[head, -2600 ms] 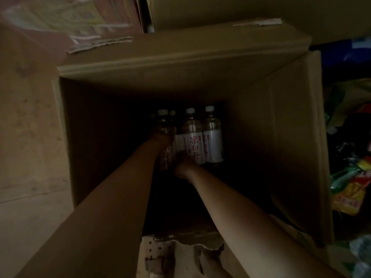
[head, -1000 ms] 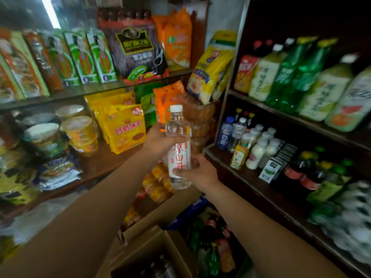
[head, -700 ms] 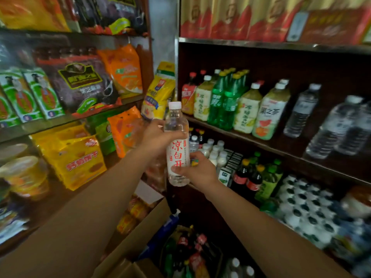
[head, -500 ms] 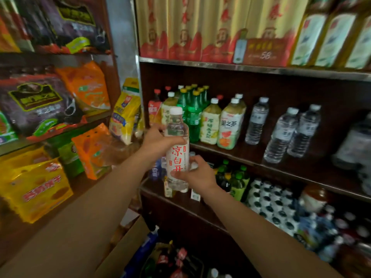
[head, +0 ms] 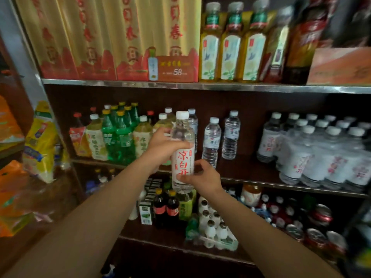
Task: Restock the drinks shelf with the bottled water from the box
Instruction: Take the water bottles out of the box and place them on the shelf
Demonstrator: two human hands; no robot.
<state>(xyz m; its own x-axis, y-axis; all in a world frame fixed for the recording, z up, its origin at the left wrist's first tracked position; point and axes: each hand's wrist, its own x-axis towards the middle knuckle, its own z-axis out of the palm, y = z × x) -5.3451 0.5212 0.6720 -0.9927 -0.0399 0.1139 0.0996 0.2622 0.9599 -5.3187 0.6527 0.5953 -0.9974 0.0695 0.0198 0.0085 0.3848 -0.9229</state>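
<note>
While the left hand [head: 160, 145] grips the upright water bottle [head: 182, 151] — the right hand [head: 202, 178] pinches its lower part — before the drinks shelf [head: 251, 180].

Drinks shelf [head: 251, 177] w/ water bottles [head: 321, 155], tea bottles [head: 96, 141].

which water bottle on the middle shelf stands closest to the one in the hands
The clear ribbed bottle right behind the held bottle, mostly hidden by it. The two other ribbed bottles stand apart further right.
</note>
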